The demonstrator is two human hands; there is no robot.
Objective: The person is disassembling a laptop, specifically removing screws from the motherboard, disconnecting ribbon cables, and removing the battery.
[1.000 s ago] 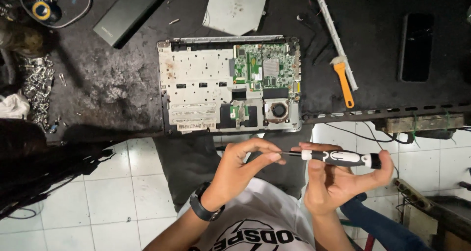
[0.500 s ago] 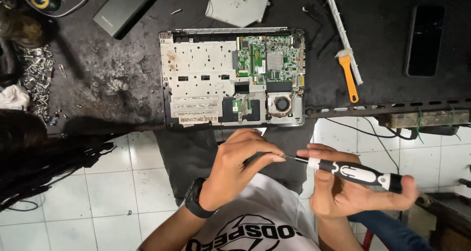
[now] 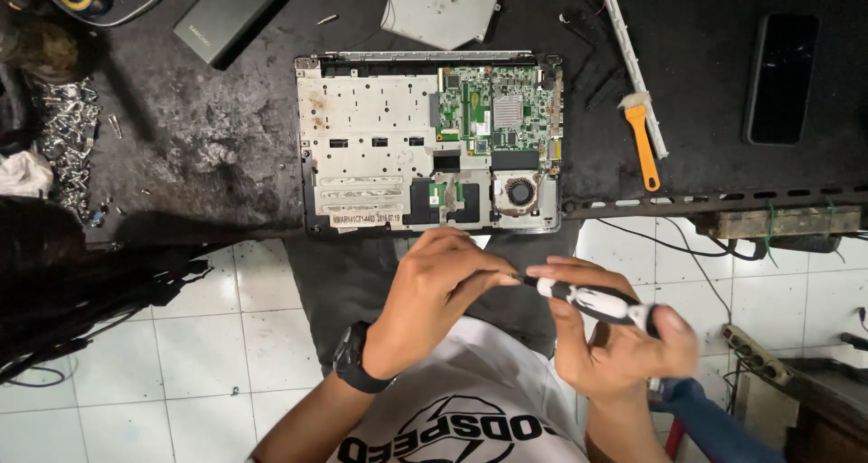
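Gripping a screwdriver [image 3: 592, 300], right hand [image 3: 615, 350]; left hand [image 3: 434, 296] pinching its tip.

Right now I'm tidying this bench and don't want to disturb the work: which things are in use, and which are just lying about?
In use:
- screwdriver, held in the right hand
- left hand, fingers at the screwdriver's tip
- opened laptop directly in front

Lying about:
- orange-handled brush
- black phone
- grey cover panel
- pile of screws
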